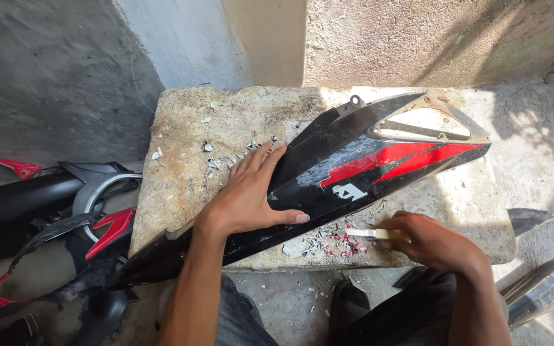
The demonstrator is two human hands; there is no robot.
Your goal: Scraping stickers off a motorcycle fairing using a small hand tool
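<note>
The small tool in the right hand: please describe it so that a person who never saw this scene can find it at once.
Start at the rough stone slab where a long black and red motorcycle panel lies under the left hand. At the slab's near edge, the right hand grips a small scraper-like tool. Its pale handle and flat whitish tip, pointing left over the paint flakes, set it apart.

The scraper [379,234] handle is hidden inside the right fist [434,243].
</note>
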